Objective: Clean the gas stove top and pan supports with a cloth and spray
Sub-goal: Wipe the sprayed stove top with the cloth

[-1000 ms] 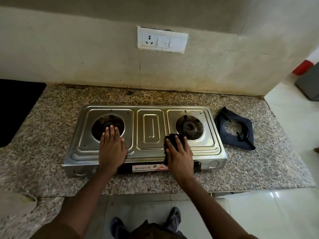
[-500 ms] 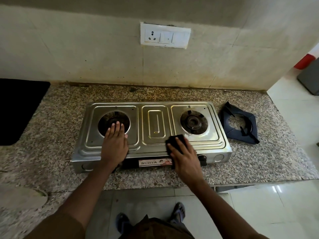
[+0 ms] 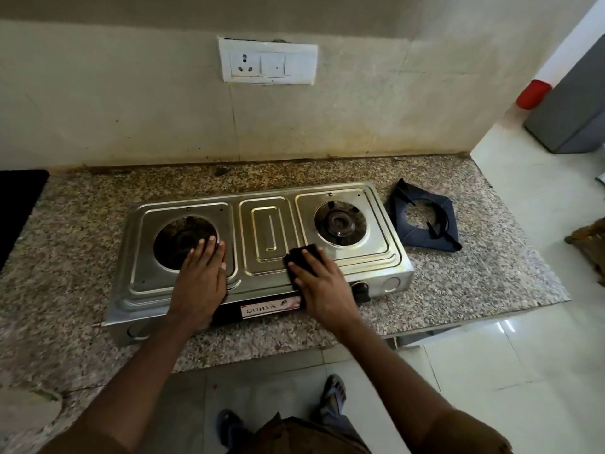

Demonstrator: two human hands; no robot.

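You are in the wiping step: your right hand (image 3: 322, 283) lies flat with straight fingers on a dark cloth (image 3: 302, 257), pressing it onto the front strip of the gas stove (image 3: 376, 253), between the raised centre panel and the right burner (image 3: 340, 223). The cloth is partly hidden under your palm, and part of it looks to hang over the front edge, above the label. Your left hand (image 3: 201, 278) is released and flat, palm down on the left side of the stove top, its fingertips (image 3: 212, 239) reaching the rim of the left burner opening (image 3: 183, 239); it grips nothing and seems to brace the stove against the push of the wipe.

Both burner wells stand bare. One dark pan support (image 3: 425, 221) lies on the table (image 3: 65, 257) just beside the right end of the stove; whether a second one sits stacked with it is hard to tell. No spray bottle is in view.

Judging from this, the top is part-way done. Next, keep the left hand pressing down and draw the cloth along the grooves around the right burner and over the centre panel, then shift your bracing hand so the left half can be reached. The pan support looks yet to be wiped and set back. Take care near the front knob (image 3: 361, 289), which a firm stroke could turn.
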